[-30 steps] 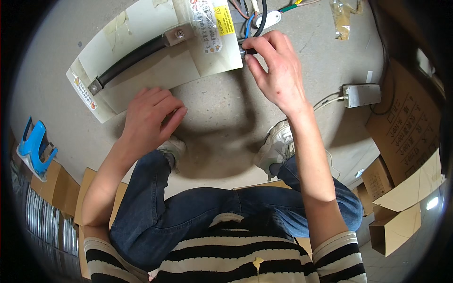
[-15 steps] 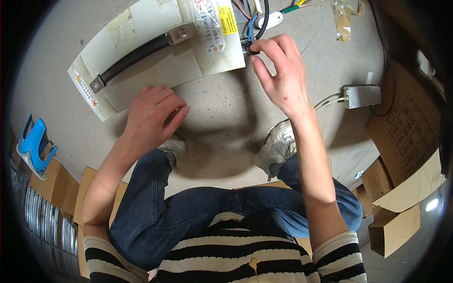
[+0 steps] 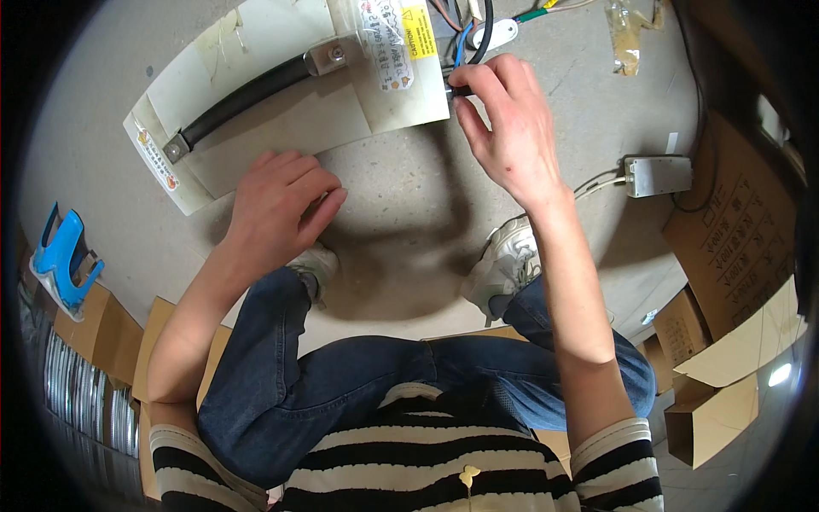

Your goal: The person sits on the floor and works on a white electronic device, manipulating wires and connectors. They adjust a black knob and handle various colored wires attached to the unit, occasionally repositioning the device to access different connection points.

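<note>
A cream metal machine case [image 3: 273, 141] with a black carrying handle [image 3: 247, 102] and a yellow warning label [image 3: 418, 32] stands on the floor at the top. My left hand [image 3: 280, 200] lies against its near edge, holding nothing, thumb apart from the loosely bent fingers. At the right end of the case, my right hand [image 3: 512, 128] has thumb and forefinger closed on a small black knob [image 3: 461, 90]; the fingers partly hide it. Just beyond that hand, blue wires [image 3: 461, 44] and a black cable [image 3: 486, 32] run beside the case.
A white oval plug piece [image 3: 495, 34] and crumpled brown tape [image 3: 624, 51] lie at the far right. Nearer are a grey metal box [image 3: 657, 176] with a cable and open cartons [image 3: 725, 230]. On the left, a blue tape dispenser [image 3: 64, 260] sits above silvery stacked strips [image 3: 85, 392].
My right hand stays at the knob, its wrist and fingers slightly turned and shifted. The left hand has hardly moved. The view has shifted a little.
</note>
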Motion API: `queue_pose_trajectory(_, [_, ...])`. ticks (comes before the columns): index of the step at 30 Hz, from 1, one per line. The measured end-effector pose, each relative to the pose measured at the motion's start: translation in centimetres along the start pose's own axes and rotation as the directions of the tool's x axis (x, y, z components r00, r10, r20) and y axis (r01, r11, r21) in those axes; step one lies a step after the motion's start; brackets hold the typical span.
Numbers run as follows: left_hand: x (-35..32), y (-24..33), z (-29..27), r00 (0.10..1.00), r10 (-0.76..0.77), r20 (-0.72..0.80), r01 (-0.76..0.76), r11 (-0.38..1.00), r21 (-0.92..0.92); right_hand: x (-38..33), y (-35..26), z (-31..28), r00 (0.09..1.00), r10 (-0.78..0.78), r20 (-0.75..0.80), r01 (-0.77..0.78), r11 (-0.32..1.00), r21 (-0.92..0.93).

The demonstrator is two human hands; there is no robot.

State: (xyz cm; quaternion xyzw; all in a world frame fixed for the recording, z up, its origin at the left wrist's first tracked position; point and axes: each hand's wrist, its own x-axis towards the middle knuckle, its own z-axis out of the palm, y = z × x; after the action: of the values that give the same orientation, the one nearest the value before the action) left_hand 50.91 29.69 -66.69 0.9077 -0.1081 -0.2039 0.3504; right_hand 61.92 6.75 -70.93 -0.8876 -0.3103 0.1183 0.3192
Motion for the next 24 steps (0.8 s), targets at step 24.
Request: queue_pose_trajectory(24, [0.14, -0.13, 0.19, 1.0, 0.018, -0.004, -0.018, 0.999, 0.031, -0.09, 0.46, -0.1, 0.995, -0.098, 0.004, 0.098, 0.991, -0.086])
